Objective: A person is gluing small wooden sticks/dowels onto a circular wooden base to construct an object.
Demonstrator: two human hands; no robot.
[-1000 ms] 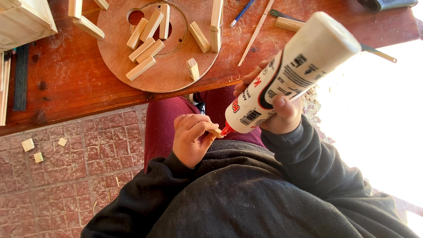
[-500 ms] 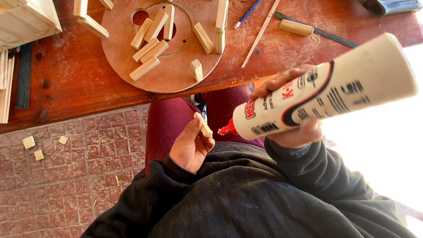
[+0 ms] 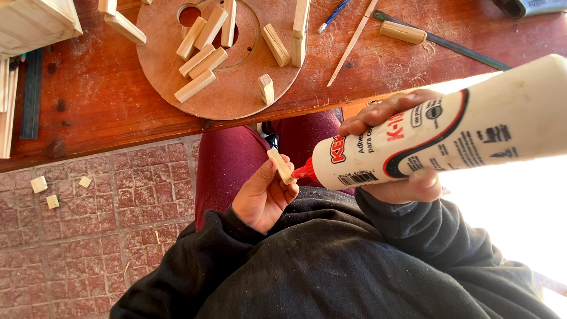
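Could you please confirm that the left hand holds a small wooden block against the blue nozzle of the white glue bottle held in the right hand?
Not quite: the nozzle is red, not blue, as the head view shows. The rest stands: the left hand holds a small wooden block against it, and the right hand holds the white glue bottle.

Pale raw-wood block (image 3: 280, 166), matt and sawn smooth; glossy white plastic glue bottle (image 3: 449, 133) with red nozzle; reddish workbench (image 3: 106, 100) worn, scuffed; round plywood disc (image 3: 230, 88) dull; sweatshirt (image 3: 331, 266) dusty cloth.
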